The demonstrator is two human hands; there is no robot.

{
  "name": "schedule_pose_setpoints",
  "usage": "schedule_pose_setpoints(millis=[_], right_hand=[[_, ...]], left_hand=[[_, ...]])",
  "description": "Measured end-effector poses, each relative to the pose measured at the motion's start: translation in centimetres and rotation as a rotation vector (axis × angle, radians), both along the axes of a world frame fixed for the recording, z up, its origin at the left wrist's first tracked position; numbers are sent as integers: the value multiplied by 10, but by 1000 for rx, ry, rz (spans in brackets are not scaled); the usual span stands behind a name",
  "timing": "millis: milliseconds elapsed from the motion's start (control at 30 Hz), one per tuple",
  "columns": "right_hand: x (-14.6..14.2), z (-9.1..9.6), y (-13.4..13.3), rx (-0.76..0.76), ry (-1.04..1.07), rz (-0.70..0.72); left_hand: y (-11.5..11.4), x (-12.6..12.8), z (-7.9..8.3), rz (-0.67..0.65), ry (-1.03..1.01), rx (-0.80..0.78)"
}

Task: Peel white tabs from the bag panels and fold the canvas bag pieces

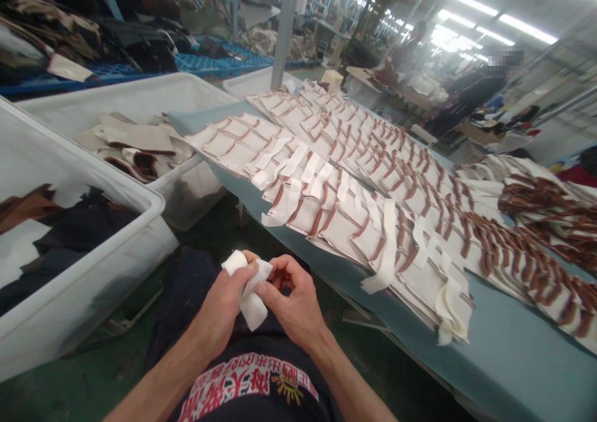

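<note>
Over my lap, both hands pinch one white strip of tape or cloth (252, 307). My left hand (224, 301) grips its upper part, where a curled end sticks up above the fingers. My right hand (291, 301) pinches the strip from the right with thumb and fingers closed. To my right, a blue-grey table (494, 360) carries overlapping rows of cream fabric pieces with brown trim (354, 179). Several have white strips (389, 248) laid across them.
Large white plastic bins stand at my left: the near one (93, 285) holds dark fabric, the far one (181, 179) cream and brown pieces. Blue pallets and shelves are behind. A person (471, 92) works at the far end of the table. The floor is green.
</note>
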State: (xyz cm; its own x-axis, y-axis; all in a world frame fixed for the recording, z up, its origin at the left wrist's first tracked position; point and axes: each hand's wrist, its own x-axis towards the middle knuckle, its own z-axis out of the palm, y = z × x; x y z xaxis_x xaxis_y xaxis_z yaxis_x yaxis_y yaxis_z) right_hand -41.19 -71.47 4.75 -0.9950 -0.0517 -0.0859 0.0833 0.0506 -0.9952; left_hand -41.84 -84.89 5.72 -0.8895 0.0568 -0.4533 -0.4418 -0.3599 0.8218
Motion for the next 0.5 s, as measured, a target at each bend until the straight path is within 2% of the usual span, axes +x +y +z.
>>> schedule_pose_setpoints(millis=[267,367,500], right_hand=[[1,-7,0,-86,-10,118],[1,-10,1,-180,-50,167],[1,-12,3,-70,25,115]], left_hand=[[4,2,-5,-21,-50,204],[4,2,-5,-17,-52,152],[2,0,-6,35,-71,114]])
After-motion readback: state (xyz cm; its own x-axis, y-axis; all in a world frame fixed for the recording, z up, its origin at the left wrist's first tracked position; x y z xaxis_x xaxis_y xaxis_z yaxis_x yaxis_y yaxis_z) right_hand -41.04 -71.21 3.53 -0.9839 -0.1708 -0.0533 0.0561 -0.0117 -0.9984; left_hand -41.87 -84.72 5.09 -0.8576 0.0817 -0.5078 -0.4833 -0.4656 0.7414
